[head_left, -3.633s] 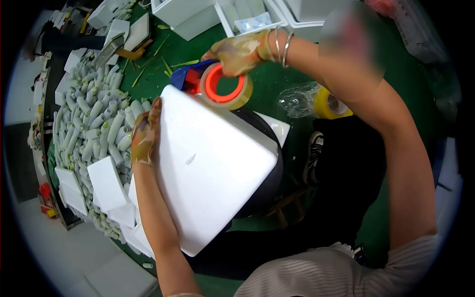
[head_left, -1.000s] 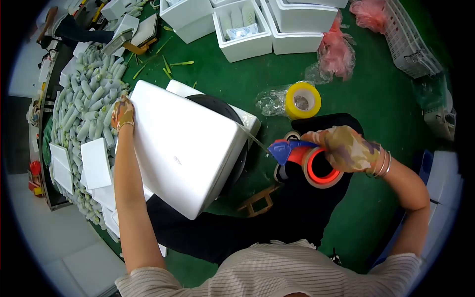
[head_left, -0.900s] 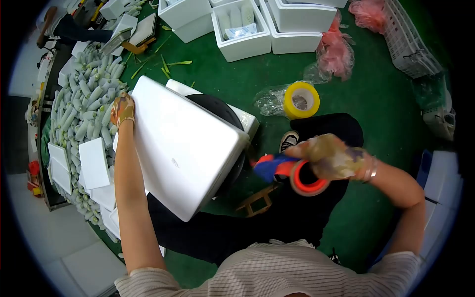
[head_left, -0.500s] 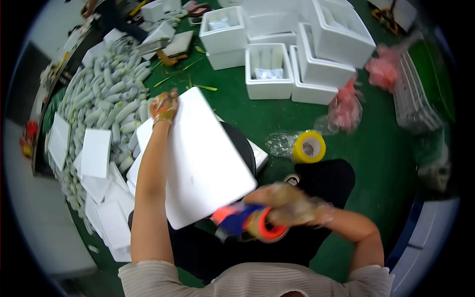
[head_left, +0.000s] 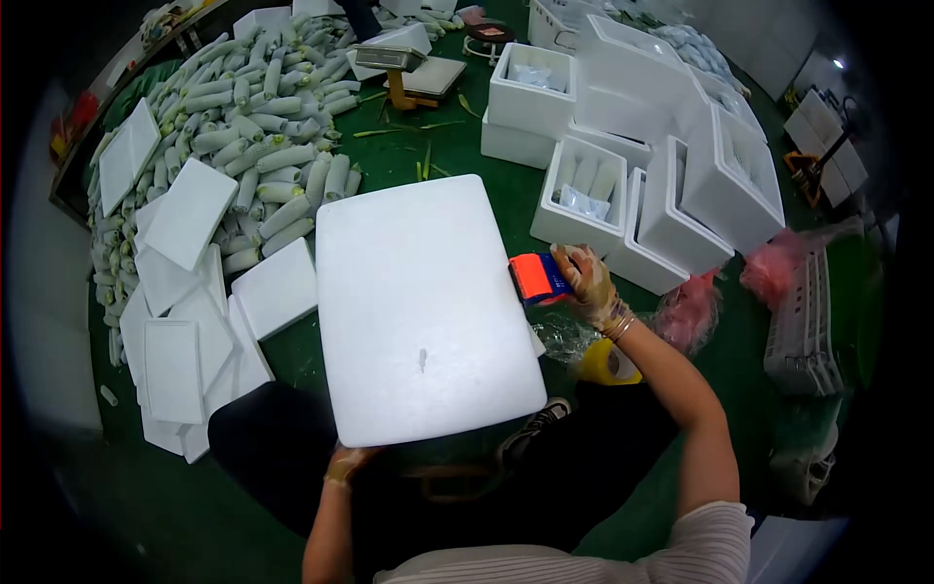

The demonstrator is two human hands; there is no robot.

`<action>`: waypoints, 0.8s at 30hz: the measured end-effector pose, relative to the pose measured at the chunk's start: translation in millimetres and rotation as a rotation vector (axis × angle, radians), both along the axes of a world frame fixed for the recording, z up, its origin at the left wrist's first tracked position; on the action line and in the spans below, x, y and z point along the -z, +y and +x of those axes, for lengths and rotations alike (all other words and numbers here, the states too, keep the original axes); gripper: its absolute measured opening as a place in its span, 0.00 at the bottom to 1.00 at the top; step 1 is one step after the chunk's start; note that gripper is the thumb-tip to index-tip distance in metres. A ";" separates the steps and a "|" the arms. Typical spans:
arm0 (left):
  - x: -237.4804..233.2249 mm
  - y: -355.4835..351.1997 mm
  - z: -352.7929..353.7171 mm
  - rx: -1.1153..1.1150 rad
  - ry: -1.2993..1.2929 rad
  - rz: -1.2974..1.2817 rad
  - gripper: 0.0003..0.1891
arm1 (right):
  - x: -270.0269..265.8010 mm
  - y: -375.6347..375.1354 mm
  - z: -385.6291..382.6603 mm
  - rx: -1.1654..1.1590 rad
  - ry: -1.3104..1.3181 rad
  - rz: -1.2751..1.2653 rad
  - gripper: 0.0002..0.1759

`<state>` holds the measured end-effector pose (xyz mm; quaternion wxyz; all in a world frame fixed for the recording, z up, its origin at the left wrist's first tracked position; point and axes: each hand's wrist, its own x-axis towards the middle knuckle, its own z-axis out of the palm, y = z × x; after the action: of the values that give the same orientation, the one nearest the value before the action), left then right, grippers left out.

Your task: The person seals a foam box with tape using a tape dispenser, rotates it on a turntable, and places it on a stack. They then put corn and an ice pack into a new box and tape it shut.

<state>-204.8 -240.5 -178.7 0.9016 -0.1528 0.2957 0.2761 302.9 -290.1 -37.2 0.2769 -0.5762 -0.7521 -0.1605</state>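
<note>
A white foam lid lies broad and flat in front of me, with a small dark mark near its lower middle. What is under it is mostly hidden. My right hand, in a stained glove, grips an orange-and-blue tape dispenser at the lid's right edge. At the near left corner, my left hand touches the underside of the foam, its fingers hidden beneath. A yellow roll of tape sits below my right wrist, partly covered by it.
Several loose foam lids lie at left beside a heap of pale green, long vegetables. Open foam boxes are stacked at the far right. A platform scale stands at the back. Pink plastic bags and a white crate are at right.
The lid has gone from tilted to lying squarely before me. My left hand has moved from its far edge to the near edge. My right hand has carried the tape dispenser forward to its right side.
</note>
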 end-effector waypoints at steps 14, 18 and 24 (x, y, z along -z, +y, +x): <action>-269.5 116.6 77.2 0.368 1.441 1.694 0.24 | -84.0 15.8 -14.5 0.505 0.535 -0.437 0.21; -321.3 196.3 161.7 0.514 1.648 1.476 0.36 | -64.0 79.5 39.1 0.401 0.719 -0.684 0.18; -354.8 192.8 208.7 0.195 1.818 2.829 0.35 | -7.2 150.5 82.4 0.073 0.459 -0.719 0.18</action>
<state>3.9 -47.7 176.1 0.1170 -0.9347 -0.2285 -0.2458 385.3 -139.6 -30.0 0.2127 -0.6830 -0.6582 0.2346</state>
